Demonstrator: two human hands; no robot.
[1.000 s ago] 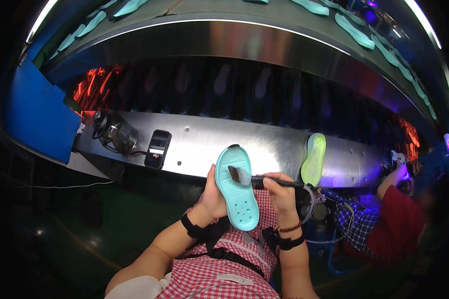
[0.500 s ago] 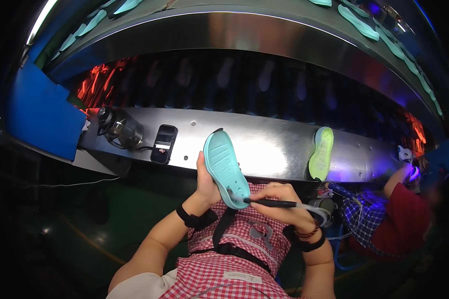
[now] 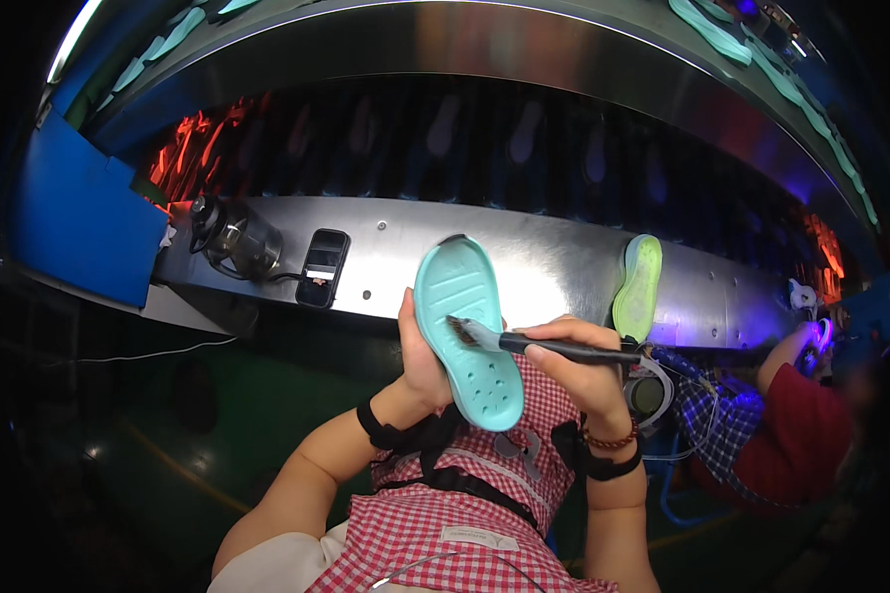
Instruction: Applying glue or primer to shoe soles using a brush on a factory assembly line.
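Note:
My left hand [image 3: 423,364] grips a turquoise shoe sole [image 3: 462,282] by its left edge, holding it tilted up in front of my apron. The sole's inner face shows, with ridges at the far end and small holes toward the near end. In my right hand [image 3: 585,374] is a brush [image 3: 564,347] with a black handle, pinched between thumb and fingers. Its bristles rest on the middle of the sole's inner face. A yellow-green sole [image 3: 643,282] lies on the metal bench to the right, out of my hands.
On the metal bench [image 3: 371,267] stand a dark clear jug [image 3: 242,242] and a phone [image 3: 323,269]. Beyond runs a dark channel with soles in it and red glow at both ends. A conveyor above carries turquoise soles [image 3: 707,32]. A person in red [image 3: 809,430] works at right.
The brush has moved from the sole's near end up to its middle, and its bristles now show clearly. The sole has turned more face-on toward me.

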